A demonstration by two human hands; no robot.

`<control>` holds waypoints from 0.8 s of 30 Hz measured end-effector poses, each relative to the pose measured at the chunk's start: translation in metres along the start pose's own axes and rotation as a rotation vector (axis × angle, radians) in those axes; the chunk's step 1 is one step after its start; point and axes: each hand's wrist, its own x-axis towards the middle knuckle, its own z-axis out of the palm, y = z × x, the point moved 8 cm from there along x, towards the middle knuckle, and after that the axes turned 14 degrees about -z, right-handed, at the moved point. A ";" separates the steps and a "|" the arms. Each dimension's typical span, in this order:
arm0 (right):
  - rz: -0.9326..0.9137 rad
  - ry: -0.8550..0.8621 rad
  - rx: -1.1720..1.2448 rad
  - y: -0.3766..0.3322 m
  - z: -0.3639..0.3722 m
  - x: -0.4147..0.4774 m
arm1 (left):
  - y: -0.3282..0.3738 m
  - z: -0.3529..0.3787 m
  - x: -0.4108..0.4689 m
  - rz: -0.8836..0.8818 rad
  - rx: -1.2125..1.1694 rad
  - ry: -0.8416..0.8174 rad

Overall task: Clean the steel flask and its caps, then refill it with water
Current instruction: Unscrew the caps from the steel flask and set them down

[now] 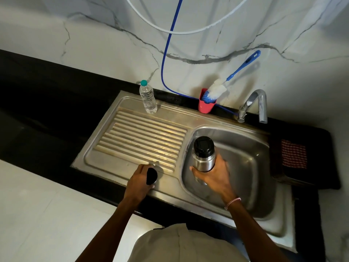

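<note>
The steel flask (204,157) stands upright over the left side of the sink basin (251,167), with a black inner cap (204,145) on its mouth. My right hand (213,176) grips the flask's lower body from the near side. My left hand (140,179) holds the outer cap (151,175), a steel cup with a black inside, down on the near edge of the ribbed drainboard (139,142). The tap (255,104) rises behind the basin, and no water runs from it.
A clear water bottle (148,99) with a teal lid stands at the drainboard's back edge. A pink cup (206,105) holding a blue-handled bottle brush (217,89) sits against the wall. A blue hose (168,53) hangs down the marble wall. A checked cloth (293,154) lies right of the sink.
</note>
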 end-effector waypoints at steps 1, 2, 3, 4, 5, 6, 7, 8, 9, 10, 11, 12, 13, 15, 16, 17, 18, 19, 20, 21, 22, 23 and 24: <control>0.002 -0.001 0.004 -0.001 0.000 0.000 | -0.001 0.001 0.001 0.000 -0.002 -0.007; 0.003 0.000 0.008 -0.004 -0.002 0.000 | -0.001 0.001 0.001 -0.002 -0.010 -0.016; 0.005 0.002 0.014 -0.006 -0.002 0.000 | -0.001 0.001 0.001 0.006 -0.033 -0.017; 0.009 0.002 0.017 -0.007 -0.004 0.000 | 0.004 -0.003 0.001 0.019 -0.067 -0.012; 0.011 0.001 0.020 -0.009 -0.005 0.000 | 0.012 -0.010 0.000 0.044 -0.135 0.008; 0.009 0.002 0.022 -0.011 -0.007 0.001 | 0.028 -0.022 -0.004 0.062 -0.244 0.022; 0.004 0.003 0.023 -0.014 -0.009 0.002 | 0.048 -0.036 -0.009 0.077 -0.379 0.017; -0.006 0.000 0.027 -0.018 -0.010 0.004 | 0.073 -0.049 -0.014 0.097 -0.502 -0.012; -0.019 -0.005 0.033 -0.021 -0.011 0.006 | 0.101 -0.063 -0.018 0.133 -0.623 -0.059; -0.034 -0.013 0.045 -0.025 -0.012 0.008 | 0.132 -0.076 -0.024 0.178 -0.735 -0.113; -0.050 -0.023 0.068 -0.029 -0.013 0.011 | 0.163 -0.090 -0.030 0.231 -0.844 -0.171; -0.067 -0.038 0.099 -0.033 -0.013 0.014 | 0.193 -0.103 -0.036 0.280 -0.918 -0.231; -0.078 -0.062 0.132 -0.037 -0.012 0.017 | 0.220 -0.113 -0.042 0.326 -0.968 -0.298; -0.088 -0.139 0.204 -0.045 -0.013 0.022 | 0.262 -0.124 -0.051 0.431 -1.008 -0.452; -0.090 -0.188 0.259 -0.050 -0.013 0.024 | 0.280 -0.128 -0.054 0.474 -1.023 -0.534; -0.091 -0.243 0.327 -0.054 -0.013 0.025 | 0.294 -0.131 -0.056 0.507 -1.053 -0.617; -0.088 -0.296 0.406 -0.058 -0.013 0.025 | 0.303 -0.133 -0.057 0.531 -1.077 -0.686; -0.085 -0.328 0.481 -0.062 -0.014 0.025 | 0.311 -0.136 -0.058 0.547 -1.091 -0.738; -0.081 -0.331 0.532 -0.064 -0.016 0.025 | 0.317 -0.137 -0.058 0.549 -1.084 -0.753; -0.080 -0.309 0.554 -0.065 -0.019 0.027 | 0.322 -0.138 -0.057 0.542 -1.083 -0.730; -0.087 -0.274 0.545 -0.065 -0.022 0.029 | 0.325 -0.139 -0.056 0.538 -1.090 -0.679; -0.101 -0.243 0.518 -0.065 -0.025 0.032 | 0.327 -0.141 -0.056 0.542 -1.104 -0.625; -0.118 -0.212 0.483 -0.065 -0.029 0.033 | 0.329 -0.142 -0.057 0.545 -1.116 -0.588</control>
